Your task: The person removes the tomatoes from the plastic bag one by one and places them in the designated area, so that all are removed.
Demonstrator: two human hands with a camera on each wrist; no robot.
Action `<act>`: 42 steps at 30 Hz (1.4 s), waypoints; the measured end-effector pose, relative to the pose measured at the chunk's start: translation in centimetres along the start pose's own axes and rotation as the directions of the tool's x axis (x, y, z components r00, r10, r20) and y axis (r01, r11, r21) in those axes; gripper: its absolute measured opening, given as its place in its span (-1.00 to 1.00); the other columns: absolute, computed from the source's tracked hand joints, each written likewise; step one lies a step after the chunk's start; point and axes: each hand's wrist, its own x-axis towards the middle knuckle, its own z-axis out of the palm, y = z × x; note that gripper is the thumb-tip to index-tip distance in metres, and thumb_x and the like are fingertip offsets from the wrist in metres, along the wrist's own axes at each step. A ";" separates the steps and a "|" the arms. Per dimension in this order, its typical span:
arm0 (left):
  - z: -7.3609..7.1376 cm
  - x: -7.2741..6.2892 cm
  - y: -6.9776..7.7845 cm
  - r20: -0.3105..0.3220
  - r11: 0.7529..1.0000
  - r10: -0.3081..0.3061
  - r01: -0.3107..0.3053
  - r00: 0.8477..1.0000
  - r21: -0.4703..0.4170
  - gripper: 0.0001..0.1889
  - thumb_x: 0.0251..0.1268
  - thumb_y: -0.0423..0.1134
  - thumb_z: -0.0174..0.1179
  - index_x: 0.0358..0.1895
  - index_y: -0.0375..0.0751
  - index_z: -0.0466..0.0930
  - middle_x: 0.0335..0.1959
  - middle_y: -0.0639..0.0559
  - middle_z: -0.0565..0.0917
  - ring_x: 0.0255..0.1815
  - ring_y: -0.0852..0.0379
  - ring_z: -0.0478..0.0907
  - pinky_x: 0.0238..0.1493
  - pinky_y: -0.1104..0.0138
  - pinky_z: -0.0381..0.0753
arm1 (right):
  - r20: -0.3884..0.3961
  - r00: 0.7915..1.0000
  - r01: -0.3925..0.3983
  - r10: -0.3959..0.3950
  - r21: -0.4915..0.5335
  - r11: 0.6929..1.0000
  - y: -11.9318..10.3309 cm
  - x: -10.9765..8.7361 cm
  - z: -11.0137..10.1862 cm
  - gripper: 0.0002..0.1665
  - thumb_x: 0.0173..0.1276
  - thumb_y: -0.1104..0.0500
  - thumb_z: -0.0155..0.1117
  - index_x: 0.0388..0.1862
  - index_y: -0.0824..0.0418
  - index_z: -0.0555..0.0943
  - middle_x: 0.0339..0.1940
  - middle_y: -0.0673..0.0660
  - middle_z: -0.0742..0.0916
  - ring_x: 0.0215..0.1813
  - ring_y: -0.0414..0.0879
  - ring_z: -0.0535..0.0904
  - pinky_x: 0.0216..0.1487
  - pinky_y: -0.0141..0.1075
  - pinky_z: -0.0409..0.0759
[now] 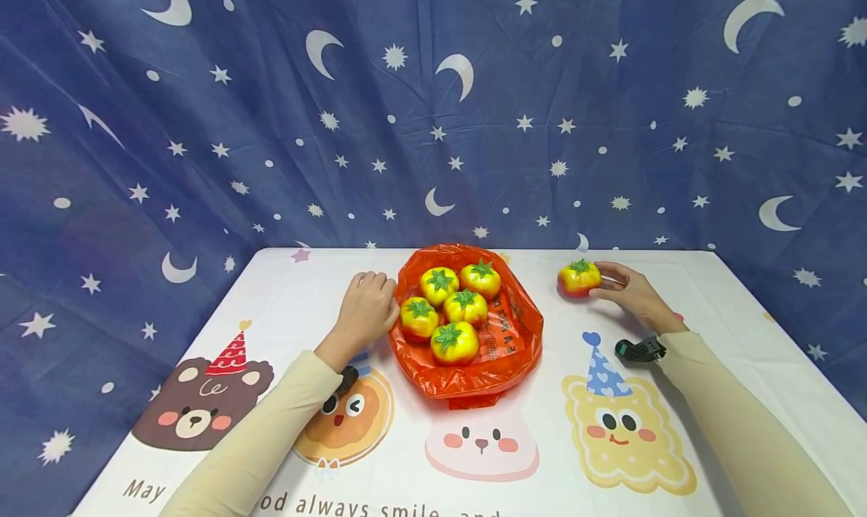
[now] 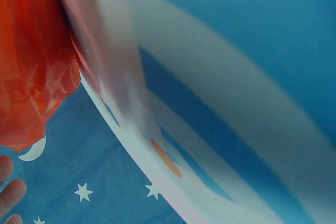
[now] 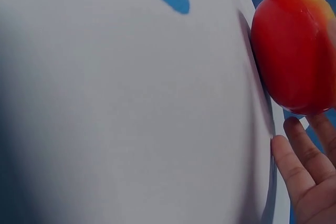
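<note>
A red plastic bag stands with its mouth spread wide and several yellow-and-red toy tomatoes with green leafy tops inside. My left hand grips the bag's left rim with curled fingers; in the left wrist view, the bag's crumpled side hangs above a few fingertips. Off to the bag's right, my right hand pinches a single toy tomato between thumb and fingers, from its right side. The right wrist view shows this tomato's smooth red underside, with the lower fingers stretched out below it.
A white tablecloth printed with cartoon figures and lettering covers the table. Behind its far edge hangs a blue curtain with moons and stars. A black strapped device sits at the right wrist, and another dark one at the left.
</note>
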 end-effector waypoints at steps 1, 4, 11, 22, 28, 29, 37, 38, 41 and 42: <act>0.0 0.0 0.0 -0.001 1.000 -0.001 0.001 1.000 0.000 -0.90 0.00 -0.29 0.13 -0.44 -0.27 0.50 -0.50 -0.09 0.52 -0.36 -0.07 0.49 -0.08 0.10 0.49 | 0.000 1.000 -0.002 0.002 -0.005 1.000 0.0 0.0 0.0 -0.07 0.19 0.05 0.34 0.42 0.31 0.13 0.42 0.36 0.30 0.09 -0.38 0.45 0.15 -0.53 0.44; 0.0 0.0 0.0 -0.007 1.000 -0.001 0.001 1.000 -0.002 -0.89 0.00 -0.29 0.13 -0.44 -0.27 0.50 -0.51 -0.09 0.52 -0.36 -0.06 0.49 -0.08 0.10 0.49 | -0.003 1.000 -0.010 0.010 -0.023 1.000 0.1 0.1 0.0 -0.08 0.20 0.04 0.32 0.42 0.30 0.13 0.42 0.35 0.30 0.26 -0.05 0.46 0.24 -0.35 0.39; 0.0 0.0 0.0 -0.015 1.000 0.001 -0.001 1.000 -0.003 -0.89 -0.02 -0.29 0.16 -0.44 -0.28 0.50 -0.51 -0.10 0.52 -0.37 -0.07 0.49 -0.11 0.11 0.48 | 0.007 1.000 -0.016 0.017 -0.018 1.000 0.2 0.3 -0.1 -0.06 0.21 0.07 0.32 0.45 0.29 0.09 0.44 0.35 0.26 0.40 0.25 0.27 0.30 -0.16 0.29; 0.2 -0.1 -0.1 -0.006 1.000 0.001 -0.001 1.000 0.003 -0.89 -0.01 -0.30 0.15 -0.44 -0.28 0.50 -0.51 -0.10 0.52 -0.37 -0.07 0.49 -0.10 0.11 0.48 | 0.022 0.999 0.033 -0.031 -0.084 0.996 -1.4 -0.4 -2.3 -0.09 0.26 0.01 0.26 0.45 0.30 0.08 0.43 0.36 0.29 0.40 0.26 0.25 0.05 -0.60 0.48; 0.2 0.0 -0.1 -0.009 1.000 0.005 -0.005 1.000 0.005 -0.89 0.00 -0.29 0.13 -0.43 -0.27 0.50 -0.51 -0.09 0.52 -0.37 -0.07 0.49 -0.10 0.11 0.48 | 0.051 0.998 0.052 -0.045 -0.146 0.988 -3.6 -0.4 -4.2 -0.12 0.26 0.00 0.24 0.45 0.25 0.11 0.41 0.35 0.29 0.40 0.22 0.28 0.12 -0.46 0.49; 0.2 0.0 -0.1 -0.010 1.000 0.005 -0.005 1.000 0.004 -0.89 0.00 -0.29 0.12 -0.44 -0.27 0.50 -0.51 -0.09 0.52 -0.37 -0.07 0.49 -0.10 0.11 0.48 | 0.057 0.997 0.057 -0.048 -0.159 0.986 -4.0 -0.4 -4.5 -0.13 0.27 0.00 0.24 0.45 0.25 0.11 0.41 0.36 0.29 0.39 0.22 0.28 0.12 -0.44 0.50; 0.2 -0.1 -0.2 -0.021 1.000 0.008 -0.008 1.000 0.001 -0.90 0.00 -0.30 0.11 -0.46 -0.27 0.49 -0.52 -0.09 0.51 -0.38 -0.07 0.48 -0.09 0.10 0.48 | 0.073 0.996 0.071 -0.055 -0.232 0.970 -8.1 -0.6 -5.6 -0.19 0.26 0.01 0.25 0.43 0.16 0.18 0.40 0.24 0.38 0.31 -0.11 0.41 0.14 -0.38 0.53; 0.2 -0.1 -0.2 -0.022 1.000 0.008 -0.008 1.000 0.001 -0.90 0.00 -0.29 0.11 -0.45 -0.27 0.49 -0.51 -0.09 0.51 -0.38 -0.07 0.49 -0.09 0.11 0.48 | 0.079 0.995 0.083 -0.066 -0.229 0.970 -8.6 -0.6 -5.6 -0.20 0.26 0.03 0.26 0.42 0.15 0.19 0.38 0.17 0.42 0.29 -0.17 0.43 0.11 -0.44 0.53; 0.2 -0.1 -0.2 -0.020 1.000 0.007 -0.007 1.000 -0.002 -0.90 0.00 -0.30 0.12 -0.45 -0.27 0.49 -0.51 -0.09 0.51 -0.38 -0.07 0.48 -0.09 0.11 0.48 | 0.110 0.990 0.107 -0.084 -0.216 0.971 -10.0 -0.6 -5.4 -0.21 0.26 0.06 0.26 0.42 0.16 0.20 0.37 0.16 0.42 0.33 -0.09 0.41 0.13 -0.44 0.52; 0.2 -0.1 -0.2 -0.019 1.000 0.007 -0.007 1.000 -0.003 -0.90 0.00 -0.30 0.12 -0.45 -0.27 0.50 -0.51 -0.09 0.51 -0.38 -0.07 0.48 -0.09 0.11 0.48 | 0.122 0.989 0.112 -0.087 -0.214 0.970 -10.3 -0.6 -5.2 -0.21 0.26 0.06 0.26 0.42 0.16 0.20 0.37 0.16 0.42 0.34 -0.06 0.39 0.17 -0.36 0.52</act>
